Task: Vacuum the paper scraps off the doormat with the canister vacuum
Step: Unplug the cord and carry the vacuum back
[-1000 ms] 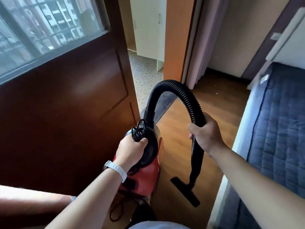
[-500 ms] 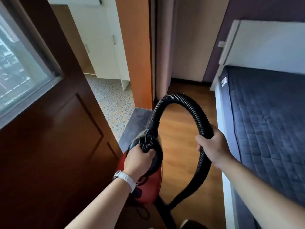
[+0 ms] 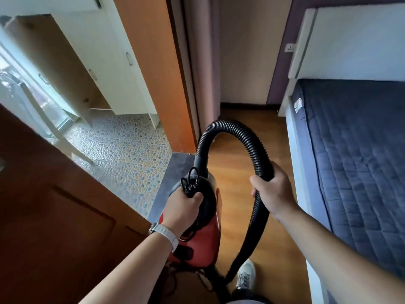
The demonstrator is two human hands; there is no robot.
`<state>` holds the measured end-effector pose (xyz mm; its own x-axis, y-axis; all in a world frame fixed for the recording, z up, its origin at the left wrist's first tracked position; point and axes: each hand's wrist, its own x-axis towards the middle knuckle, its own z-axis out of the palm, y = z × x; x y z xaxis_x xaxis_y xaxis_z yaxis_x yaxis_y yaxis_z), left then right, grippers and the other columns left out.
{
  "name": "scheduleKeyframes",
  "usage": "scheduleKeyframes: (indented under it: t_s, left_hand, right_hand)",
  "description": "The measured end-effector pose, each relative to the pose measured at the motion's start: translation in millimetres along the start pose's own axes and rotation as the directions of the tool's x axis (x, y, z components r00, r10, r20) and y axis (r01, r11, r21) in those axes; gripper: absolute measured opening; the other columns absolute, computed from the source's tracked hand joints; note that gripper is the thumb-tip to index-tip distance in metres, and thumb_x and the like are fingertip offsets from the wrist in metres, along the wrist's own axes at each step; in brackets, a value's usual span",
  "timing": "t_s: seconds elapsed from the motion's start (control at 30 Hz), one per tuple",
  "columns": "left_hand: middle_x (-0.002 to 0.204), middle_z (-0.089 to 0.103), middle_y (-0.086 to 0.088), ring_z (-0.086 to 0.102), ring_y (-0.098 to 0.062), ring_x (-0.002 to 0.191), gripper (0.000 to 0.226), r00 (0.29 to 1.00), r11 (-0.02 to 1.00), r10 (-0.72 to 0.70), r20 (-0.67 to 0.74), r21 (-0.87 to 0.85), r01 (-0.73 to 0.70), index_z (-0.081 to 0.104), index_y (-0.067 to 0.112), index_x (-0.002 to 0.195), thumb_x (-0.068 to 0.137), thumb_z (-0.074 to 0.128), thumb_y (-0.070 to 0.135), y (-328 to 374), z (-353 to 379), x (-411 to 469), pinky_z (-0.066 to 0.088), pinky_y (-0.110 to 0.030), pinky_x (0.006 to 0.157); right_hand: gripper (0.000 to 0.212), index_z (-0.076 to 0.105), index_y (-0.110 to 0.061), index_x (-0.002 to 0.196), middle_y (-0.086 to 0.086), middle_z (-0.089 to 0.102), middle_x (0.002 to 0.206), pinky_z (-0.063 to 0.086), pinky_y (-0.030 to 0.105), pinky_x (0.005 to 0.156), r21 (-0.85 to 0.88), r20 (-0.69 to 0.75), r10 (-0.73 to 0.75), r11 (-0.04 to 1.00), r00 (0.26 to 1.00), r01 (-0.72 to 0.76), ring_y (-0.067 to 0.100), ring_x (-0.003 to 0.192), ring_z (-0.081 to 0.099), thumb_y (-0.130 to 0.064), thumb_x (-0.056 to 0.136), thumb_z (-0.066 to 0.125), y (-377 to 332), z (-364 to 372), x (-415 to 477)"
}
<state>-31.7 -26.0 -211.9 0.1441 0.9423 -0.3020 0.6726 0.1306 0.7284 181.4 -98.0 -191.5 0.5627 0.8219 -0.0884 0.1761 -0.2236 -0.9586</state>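
A narrow strip of wooden floor (image 3: 238,172) is seen between a dark wooden door (image 3: 54,227) on the left and a bed with a quilted dark blue mattress (image 3: 355,161) on the right, with a pebble-patterned floor (image 3: 122,150) and white cabinets (image 3: 114,69) visible through the doorway beyond. A grey doormat (image 3: 175,172) is laid at the threshold, but most of it is hidden behind the red canister vacuum (image 3: 203,235), and no paper scraps can be made out on the part that shows. The vacuum is held off the floor by its black top handle, around which the left hand (image 3: 182,209) is clenched; a coiled black cord (image 3: 190,183) is bundled just above the knuckles, and a pale watch strap (image 3: 168,235) is worn on that wrist. The ribbed black hose (image 3: 241,134) is arched up from the front of the canister and down to the right, where it is grasped by the right hand (image 3: 271,194) with the fingers wrapped fully round it. Below that hand the hose is carried toward the bottom of the view, where its lower end and any nozzle are lost in shadow beside a light-coloured shoe (image 3: 246,275). The lower body of the vacuum is partly covered by the left forearm, and the bed is cut off by the right edge.
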Motion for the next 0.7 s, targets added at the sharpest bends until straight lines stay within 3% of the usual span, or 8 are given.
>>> scheduleKeyframes:
  t_s: [0.13,0.3,0.47,0.57,0.7]
  left_hand:
    - [0.054,0.058,0.004,0.051,-0.005,0.041,0.015,0.999,0.999,0.031,-0.015,0.018,-0.030,0.056,0.018,0.073,0.086,0.059,0.025,46.9,12.5,52.7,0.038,-0.022,0.041]
    - [0.051,0.052,0.005,0.046,-0.010,0.040,0.017,0.998,0.998,0.057,-0.001,-0.017,-0.057,0.051,0.019,0.070,0.086,0.057,0.022,91.9,17.5,106.8,0.036,-0.026,0.042]
    - [0.065,0.066,-0.002,0.063,-0.018,0.057,0.008,0.996,0.997,0.080,-0.029,0.022,-0.079,0.060,0.017,0.081,0.085,0.058,0.024,125.2,24.3,170.0,0.046,-0.030,0.049]
    - [0.068,0.067,0.000,0.063,-0.013,0.059,0.007,0.995,0.995,0.098,0.008,0.018,-0.098,0.060,0.018,0.084,0.084,0.059,0.025,136.4,34.8,217.4,0.046,-0.026,0.049]
    - [0.065,0.066,0.000,0.060,-0.010,0.055,0.007,0.991,0.994,0.109,0.083,0.008,-0.110,0.059,0.016,0.081,0.083,0.060,0.023,148.5,44.5,288.8,0.042,-0.022,0.047]
  right_hand:
    - [0.011,0.054,-0.008,0.086,0.015,0.058,0.068,0.047,0.029,0.052,0.018,0.010,0.038,0.999,0.999,-0.038,0.016,0.050,0.057,-0.004,0.082,0.063,-2.4,-19.0,62.2]
    - [0.014,0.054,-0.014,0.083,0.012,0.059,0.066,0.048,0.031,0.054,0.015,-0.004,0.002,1.000,1.000,-0.002,0.017,0.050,0.058,-0.004,0.080,0.064,-17.1,-27.8,127.1]
    - [0.015,0.056,-0.016,0.085,0.007,0.060,0.061,0.048,0.024,0.051,-0.049,-0.016,-0.011,0.999,1.000,0.010,0.015,0.051,0.059,-0.008,0.078,0.066,-27.4,-28.5,189.4]
    - [0.015,0.056,-0.012,0.083,0.007,0.060,0.060,0.047,0.021,0.049,-0.062,-0.066,0.010,0.998,0.998,-0.014,0.013,0.048,0.058,-0.016,0.071,0.063,-29.1,-25.1,233.1]
    - [0.015,0.054,-0.014,0.080,0.010,0.059,0.061,0.046,0.027,0.050,-0.127,-0.116,0.055,0.990,0.992,-0.069,0.013,0.047,0.056,-0.004,0.077,0.064,-30.6,-15.5,290.8]
